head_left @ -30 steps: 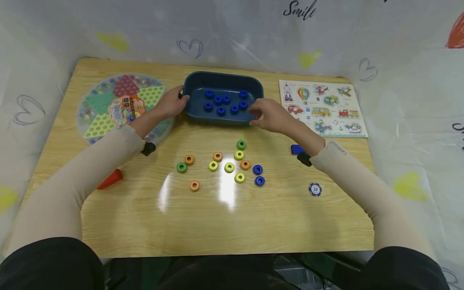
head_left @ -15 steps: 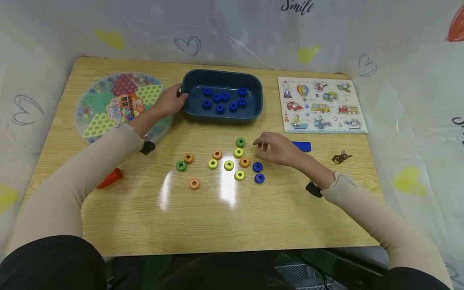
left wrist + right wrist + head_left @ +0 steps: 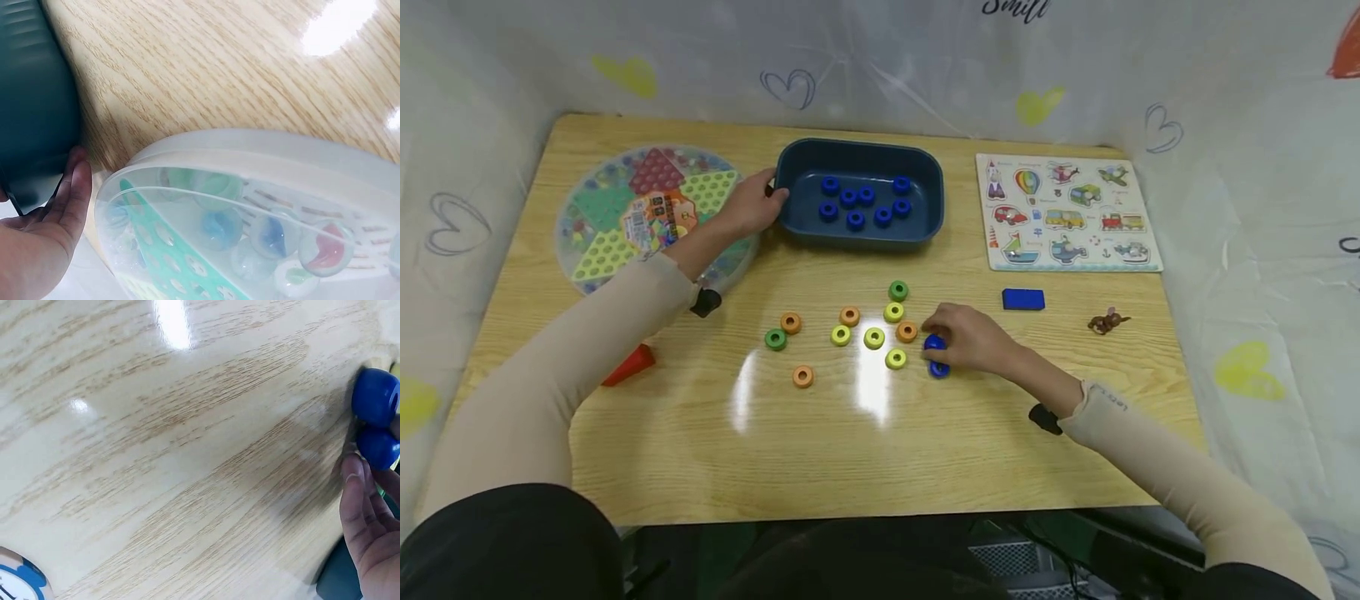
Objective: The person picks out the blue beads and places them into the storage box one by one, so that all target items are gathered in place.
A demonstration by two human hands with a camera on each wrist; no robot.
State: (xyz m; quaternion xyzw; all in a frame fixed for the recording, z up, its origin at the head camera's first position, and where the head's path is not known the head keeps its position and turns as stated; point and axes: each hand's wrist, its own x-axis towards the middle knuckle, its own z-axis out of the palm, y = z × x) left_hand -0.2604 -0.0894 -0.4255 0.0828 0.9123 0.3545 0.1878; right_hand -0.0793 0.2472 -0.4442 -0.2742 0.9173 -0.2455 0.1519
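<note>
My left hand (image 3: 752, 202) grips the left end of a dark teal plastic tub (image 3: 860, 242), thumb over its rim and fingers along the outer wall in the left wrist view. Several blue ring beads (image 3: 855, 220) lie on the tub's floor. On the table, my right hand (image 3: 973, 340) has thumb and fingers around one blue bead (image 3: 377, 447). A second blue bead (image 3: 375, 397) sits right beside it, partly covered by the thumb in the head view. Left of this hand lie loose yellow beads (image 3: 874, 337), orange beads (image 3: 907, 332) and green beads (image 3: 898, 290).
A round marble board (image 3: 598, 208) in clear plastic lies beneath the left forearm. At the right are a picture puzzle board (image 3: 1075, 212), a blue block (image 3: 1023, 299) and a small brown figure (image 3: 1107, 321). A red block (image 3: 630, 365) lies left; a chip (image 3: 22, 578) shows near the right wrist.
My right hand has come away from the tub's right end, moved down toward the table front and taken hold of a blue bead. The left hand stays on the tub.
</note>
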